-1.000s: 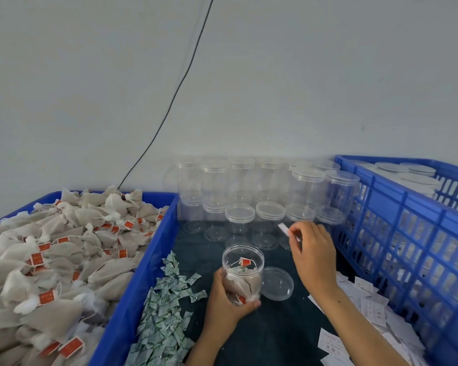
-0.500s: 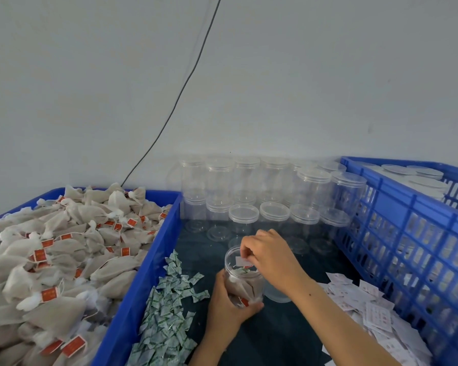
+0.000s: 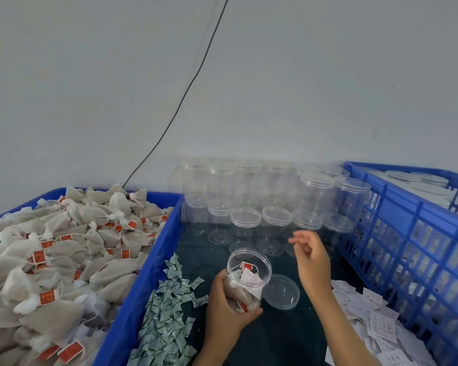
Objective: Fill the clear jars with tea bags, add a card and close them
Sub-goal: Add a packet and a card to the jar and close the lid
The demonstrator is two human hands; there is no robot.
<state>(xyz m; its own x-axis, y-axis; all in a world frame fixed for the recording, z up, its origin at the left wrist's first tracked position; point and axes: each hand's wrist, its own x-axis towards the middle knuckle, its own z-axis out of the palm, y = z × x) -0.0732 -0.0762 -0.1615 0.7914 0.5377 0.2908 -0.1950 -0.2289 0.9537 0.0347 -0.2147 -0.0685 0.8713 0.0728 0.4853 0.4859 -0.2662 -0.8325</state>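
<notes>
I see the open jar (image 3: 246,280), tilted, tea bags and a card (image 3: 251,278) inside, gripped low in my left hand (image 3: 226,310), fingers wrapped round it. My right hand (image 3: 312,256) hovers above the loose lid (image 3: 282,291), fingers relaxed, holding nothing.

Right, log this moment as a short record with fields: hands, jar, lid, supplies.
left hand: grips the open jar
right hand: raised above the table, fingers loose, holding nothing
jar contents: tea bags and a card
lid: off, lying on the table right of the jar
supplies: tea bag bin left, green packets, loose cards right
</notes>
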